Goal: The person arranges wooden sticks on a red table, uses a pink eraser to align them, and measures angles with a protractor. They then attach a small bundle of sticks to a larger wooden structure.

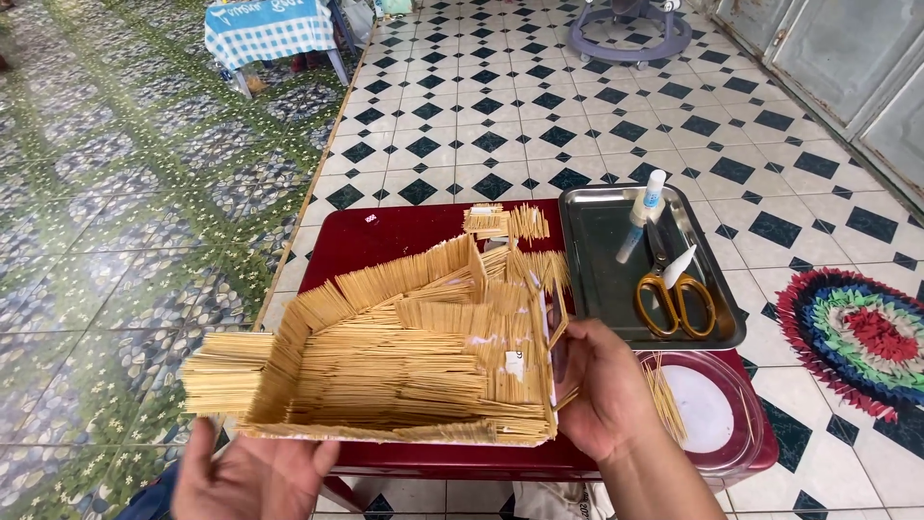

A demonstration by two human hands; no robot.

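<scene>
A model house point(404, 347) made of many thin wooden sticks lies tilted over a dark red table point(385, 231). My left hand point(252, 474) supports it from below at its near left corner, palm up. My right hand point(602, 385) grips its right wall, fingers wrapped around the edge. More loose sticks point(510, 223) lie in small piles on the table behind the model, and a few sticks point(664, 395) rest next to my right hand.
A metal tray point(597, 279) at the right holds yellow-handled scissors point(674, 299) and a small glue bottle point(643, 214). A round red lid point(746, 424) lies near the table's right corner. The floor is tiled, with a round colourful rug point(857, 337) at the right.
</scene>
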